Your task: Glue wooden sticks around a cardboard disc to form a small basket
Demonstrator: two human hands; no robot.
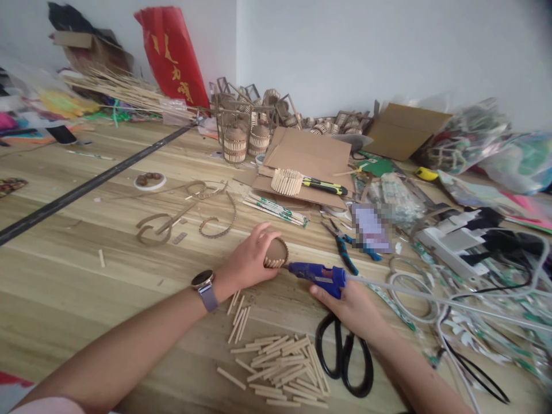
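Our L hand (245, 259) held a round base (276, 250) over the table (107, 287), fingers curled w/ its edge inside; our R hand (356, 305) gripped a glue gun (317, 276), long axis approx. crosswise, nozzle (286, 266) pointing L.

The round piece (276, 250) sits in the left hand (248, 261), with the glue gun (319, 277), in the right hand (351, 303), just right of it. On the surface (142, 282), the stick pile (280, 368) lies on the near side, the scissors (344, 363) to its right. Behind the glue gun lie the pliers (342, 248); farther back, the utility knife (325, 185) rests on cardboard sheets (308, 155). Behind and left of these stand stick buckets (235, 146), the bag (172, 54) to their left, the cardboard box (405, 132) to their right.
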